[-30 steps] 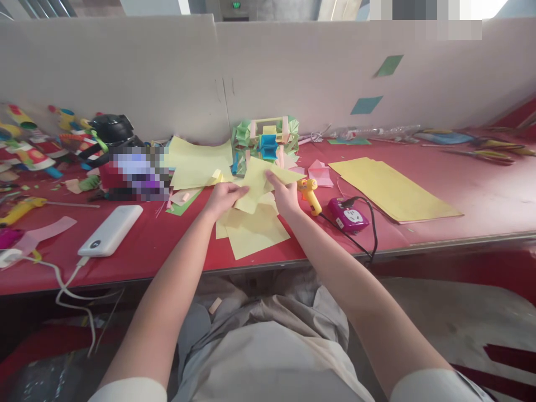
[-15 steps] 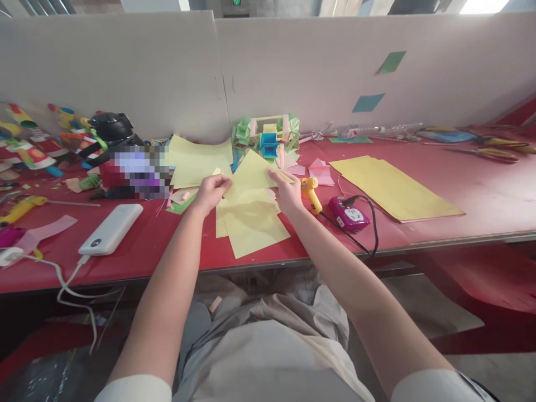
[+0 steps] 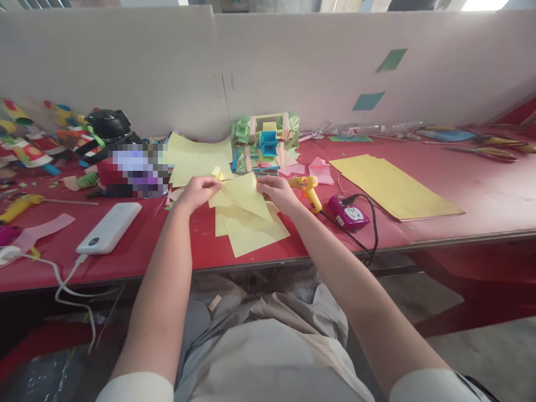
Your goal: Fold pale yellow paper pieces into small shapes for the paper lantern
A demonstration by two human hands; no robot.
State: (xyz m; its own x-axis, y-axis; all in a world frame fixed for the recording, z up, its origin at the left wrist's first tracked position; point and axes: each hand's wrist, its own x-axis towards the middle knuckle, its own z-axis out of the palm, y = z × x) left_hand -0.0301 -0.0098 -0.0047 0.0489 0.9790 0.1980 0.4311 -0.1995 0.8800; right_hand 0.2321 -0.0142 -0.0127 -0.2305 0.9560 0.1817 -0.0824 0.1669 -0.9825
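Observation:
Between my hands is a sheet of yellow paper (image 3: 240,192), tilted above other yellow sheets (image 3: 257,234) on the red table. My left hand (image 3: 200,192) pinches its left edge. My right hand (image 3: 276,192) grips the sheet near its upper right corner, fingers together. Just behind stands a paper model (image 3: 268,144) with green folded sides, pale sticks and a blue folded middle. A yellow glue gun (image 3: 310,192) lies right beside my right hand. Behind my left hand a larger yellow sheet (image 3: 201,159) leans against the partition.
To the right are a purple power socket (image 3: 349,214) with a black cord and a stack of yellow sheets (image 3: 393,187). A white power bank (image 3: 109,229) with a cable lies left. Scissors (image 3: 486,152) rest far right; a grey partition (image 3: 314,67) runs along the back.
The held yellow sheet has come down and nearer, turning so its corner no longer covers the model's front. My left hand has shifted slightly left, my right hand slightly left and down.

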